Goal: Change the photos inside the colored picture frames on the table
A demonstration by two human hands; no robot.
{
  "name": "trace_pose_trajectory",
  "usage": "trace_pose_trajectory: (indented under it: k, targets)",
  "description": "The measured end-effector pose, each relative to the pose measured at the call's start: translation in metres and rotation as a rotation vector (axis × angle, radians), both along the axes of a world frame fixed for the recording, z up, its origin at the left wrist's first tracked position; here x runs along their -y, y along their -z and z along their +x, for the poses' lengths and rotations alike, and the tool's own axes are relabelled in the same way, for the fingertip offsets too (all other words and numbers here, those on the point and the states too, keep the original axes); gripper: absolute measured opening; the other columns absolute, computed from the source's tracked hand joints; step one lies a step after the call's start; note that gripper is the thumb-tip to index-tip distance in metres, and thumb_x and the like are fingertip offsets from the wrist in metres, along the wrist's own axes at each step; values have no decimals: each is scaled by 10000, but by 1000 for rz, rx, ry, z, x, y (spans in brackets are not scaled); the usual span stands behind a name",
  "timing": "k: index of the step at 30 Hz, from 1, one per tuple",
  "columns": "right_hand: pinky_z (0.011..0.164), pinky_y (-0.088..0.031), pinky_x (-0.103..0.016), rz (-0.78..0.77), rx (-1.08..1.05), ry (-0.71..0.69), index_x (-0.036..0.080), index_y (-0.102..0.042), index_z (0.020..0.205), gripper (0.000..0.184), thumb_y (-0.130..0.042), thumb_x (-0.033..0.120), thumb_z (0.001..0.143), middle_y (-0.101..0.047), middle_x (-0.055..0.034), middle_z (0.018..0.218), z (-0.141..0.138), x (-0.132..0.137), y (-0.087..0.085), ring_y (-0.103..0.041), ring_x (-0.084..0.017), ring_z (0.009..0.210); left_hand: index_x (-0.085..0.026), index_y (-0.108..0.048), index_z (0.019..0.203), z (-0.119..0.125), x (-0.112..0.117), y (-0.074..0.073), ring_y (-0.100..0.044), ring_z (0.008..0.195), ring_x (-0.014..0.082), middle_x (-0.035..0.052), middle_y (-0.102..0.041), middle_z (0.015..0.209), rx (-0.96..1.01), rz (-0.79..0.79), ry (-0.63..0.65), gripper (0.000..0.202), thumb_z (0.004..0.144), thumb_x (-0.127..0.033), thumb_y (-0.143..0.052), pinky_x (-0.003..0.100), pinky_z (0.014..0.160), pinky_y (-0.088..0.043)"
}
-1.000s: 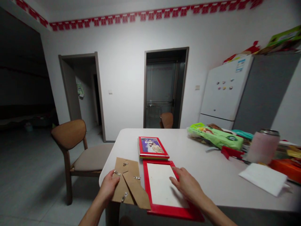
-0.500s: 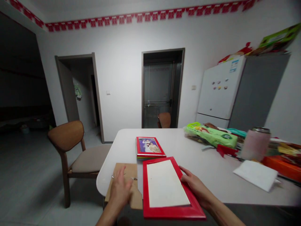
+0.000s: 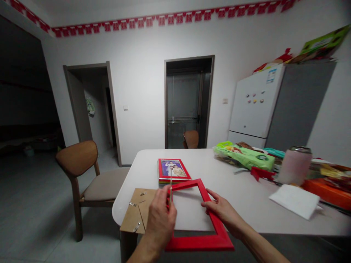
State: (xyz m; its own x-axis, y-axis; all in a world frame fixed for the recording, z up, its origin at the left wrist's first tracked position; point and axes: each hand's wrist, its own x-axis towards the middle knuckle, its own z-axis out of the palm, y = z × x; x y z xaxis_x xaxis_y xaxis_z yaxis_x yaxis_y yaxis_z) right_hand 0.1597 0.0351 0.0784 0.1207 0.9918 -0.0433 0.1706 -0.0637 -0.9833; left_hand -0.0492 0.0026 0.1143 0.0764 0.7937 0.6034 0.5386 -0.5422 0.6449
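Observation:
My right hand [image 3: 219, 207] grips the right side of a red picture frame [image 3: 221, 228], tilted over the table's front edge. The frame's opening is bare, and the table shows through it. At the frame's left side, my left hand [image 3: 161, 215] is closed on a thin white card [image 3: 171, 182], which stands nearly edge-on to me. Beside that hand lies a brown backing board [image 3: 131, 217] with small metal clips, partly covered by the hand. Just beyond the frame, a framed photo [image 3: 173, 168] with a red border lies face up on top of a small stack.
On the white table's [image 3: 208, 164] right side are a green packet [image 3: 249, 157], a pink tumbler [image 3: 295, 166], folded white paper [image 3: 294, 201] and an orange box [image 3: 323, 190]. A wooden chair [image 3: 79, 160] stands at the left, a fridge [image 3: 255, 102] behind on the right.
The white card that lay in the red frame is now out of it, turned edge-on in my left hand. That hand moved right from over the backing board and closed.

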Motion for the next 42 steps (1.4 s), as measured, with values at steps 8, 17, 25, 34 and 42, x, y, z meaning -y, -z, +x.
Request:
trace_pose_trajectory:
  k: [8,17,25,34,42]
  targets:
    - [642,-417,-258,38,717,79,79,-533,1066,464,-396,256,660,-661,-94,813,30,-18,33,-600,-199,714,-118,-418,1052,-70,-18,62,-511,510,118,-61,-483,604,257,-401,-121,423,642,-211,-468,211,487,-390]
    - [736,-396,-281,75,988,76,141,-586,972,371,-375,268,696,-641,-117,918,30,-20,42,-586,-225,829,-164,-443,1086,-72,-8,70,-561,735,182,14,-579,752,-187,-367,-193,393,695,-198,-442,260,649,-411]
    - [795,-390,-291,283,865,106,81,-545,1040,437,-414,272,670,-594,-129,971,1,-14,24,-558,-205,852,-157,-469,1111,-56,3,69,-406,1079,233,96,-493,1138,-361,-201,-46,473,639,-186,-457,349,925,-314]
    - [339,-283,-154,-104,-93,-237,106,-572,904,286,-487,241,667,-440,75,388,-81,-21,19,-373,-43,319,-109,-433,1171,-17,-2,70,-292,1183,288,141,-352,1285,-616,-283,36,627,547,-56,-454,440,983,-233]
    - [448,-438,-212,-54,-494,-151,137,-525,851,260,-562,329,680,-604,-25,656,-91,0,-9,-554,-91,475,-156,-541,1036,-31,-16,39,-532,962,217,85,-608,1004,237,-73,-51,319,759,-211,-394,346,862,-392]
